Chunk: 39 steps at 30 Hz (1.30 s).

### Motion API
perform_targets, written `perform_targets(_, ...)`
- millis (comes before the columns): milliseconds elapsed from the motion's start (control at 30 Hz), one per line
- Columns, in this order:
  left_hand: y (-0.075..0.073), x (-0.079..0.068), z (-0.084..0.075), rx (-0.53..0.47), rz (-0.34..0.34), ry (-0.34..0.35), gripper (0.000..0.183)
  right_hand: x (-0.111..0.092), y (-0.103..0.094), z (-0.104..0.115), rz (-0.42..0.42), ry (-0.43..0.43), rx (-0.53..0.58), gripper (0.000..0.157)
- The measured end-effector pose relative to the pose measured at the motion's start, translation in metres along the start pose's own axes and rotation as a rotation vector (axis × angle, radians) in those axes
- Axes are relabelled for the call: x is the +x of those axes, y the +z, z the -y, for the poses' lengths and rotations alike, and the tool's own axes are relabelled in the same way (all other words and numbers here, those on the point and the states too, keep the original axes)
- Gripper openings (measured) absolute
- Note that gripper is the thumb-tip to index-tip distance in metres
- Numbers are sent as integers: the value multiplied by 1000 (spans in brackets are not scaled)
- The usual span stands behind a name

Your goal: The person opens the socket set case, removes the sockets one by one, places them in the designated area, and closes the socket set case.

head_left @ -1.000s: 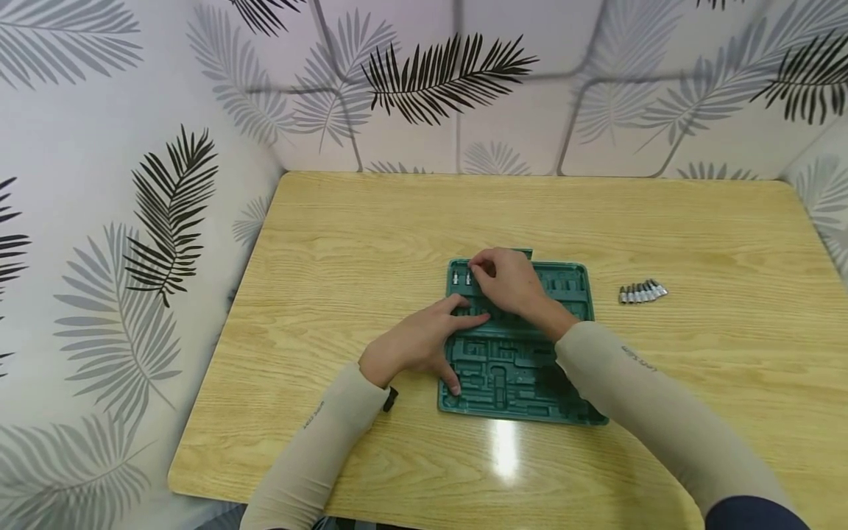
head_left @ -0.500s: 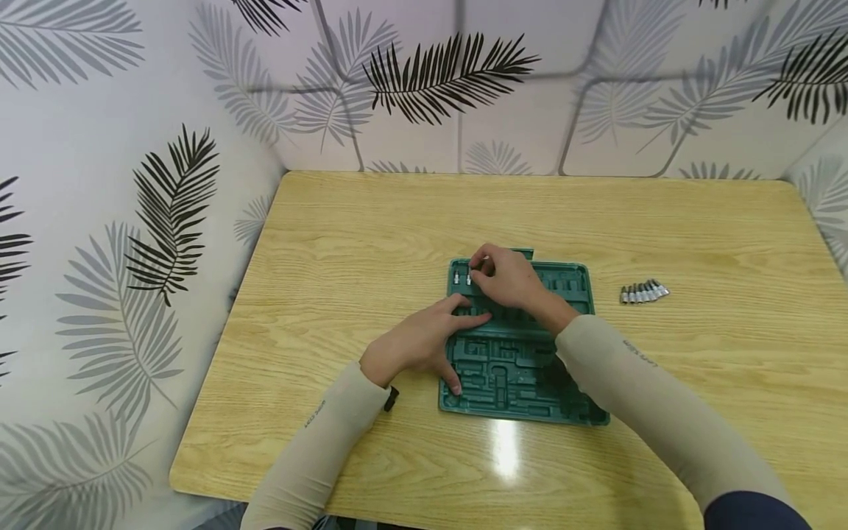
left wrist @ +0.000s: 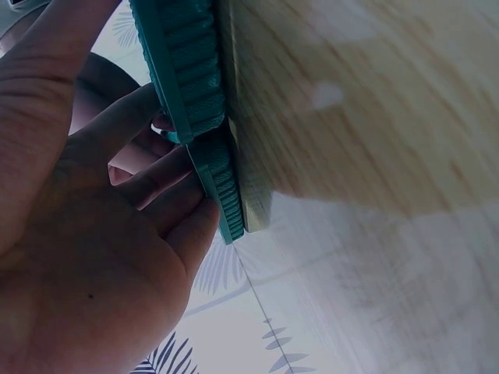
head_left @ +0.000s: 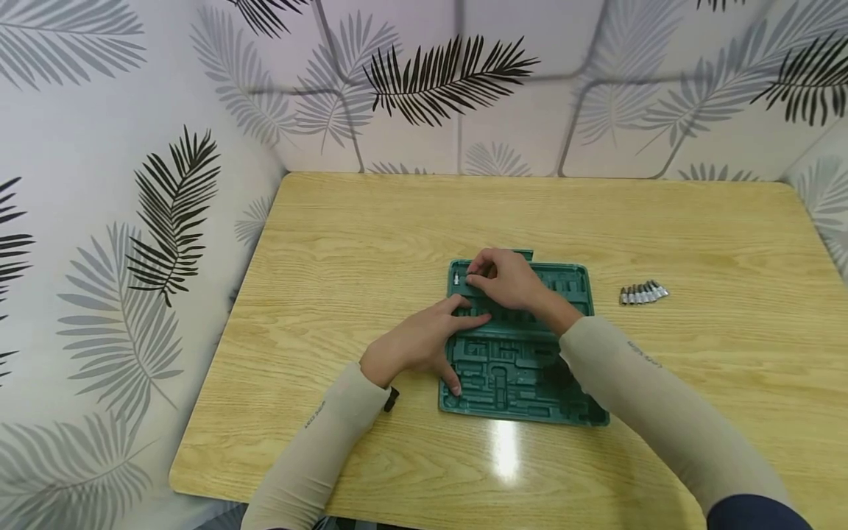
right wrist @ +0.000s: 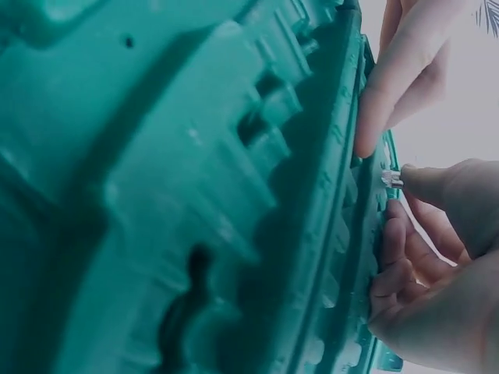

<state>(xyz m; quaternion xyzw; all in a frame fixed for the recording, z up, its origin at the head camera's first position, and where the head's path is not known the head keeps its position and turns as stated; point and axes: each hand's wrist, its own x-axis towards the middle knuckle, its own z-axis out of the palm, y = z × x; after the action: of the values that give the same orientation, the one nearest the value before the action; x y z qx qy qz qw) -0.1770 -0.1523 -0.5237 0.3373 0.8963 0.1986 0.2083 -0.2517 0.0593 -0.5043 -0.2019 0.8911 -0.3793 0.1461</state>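
Observation:
A green moulded tool case (head_left: pixel 523 375) lies unfolded on the table, with shaped recesses in both halves. My left hand (head_left: pixel 420 338) spreads over its left edge, fingers extended onto the far half and thumb on the near half. At the far half's upper left, my right hand (head_left: pixel 506 280) bends its fingers and thumb around a small silver bit socket (right wrist: pixel 391 178), mostly hidden in the head view. The right wrist view shows the thumb tip right at its end. Just left, another silver bit socket (head_left: pixel 456 279) sits in its recess.
Several bit sockets (head_left: pixel 642 293) with dark tips lie in a row on the wooden table (head_left: pixel 344 235), right of the case. A patterned wall (head_left: pixel 424 147) runs along the table's back edge. A small black object (head_left: pixel 391 400) shows by the left sleeve.
The right hand has shifted slightly left, and its thumb now covers the second bit socket seen before. The left hand has stayed in place on the case.

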Motion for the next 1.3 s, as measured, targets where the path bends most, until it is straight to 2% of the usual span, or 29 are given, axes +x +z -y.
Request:
perform_targets(33,6,3,7,5,-7,8,129,-1,0,-1,-12,-1,7,14)
perform_targets(133,13,8,14,38,-13,6,130,-3,3,-6,-47,-13,36,12)
perform_targets(267,-6,-2,-10,8,11,-13,127,-7,5,-11,-87,-21,96,11)
perform_targets(300,-6,-1,-9,-15,13,-14,127,-9,5,-12,-100,-24,109,11)
perform_targets(400,-15,-7,-22,-10,23,-38,123,-12,3,-13,-137,-23,132,11)
perform_targets(467,-17,-8,-25,1,29,-55,122,-14,1,-13,-158,-25,136,12)
perform_targets(867,-18,-7,-26,-5,36,-64,125,-24,-10,-20,-183,17,124,18)
perform_targets(1300,-18,-8,-30,-14,39,-85,124,-50,-43,-43,-252,32,55,23)
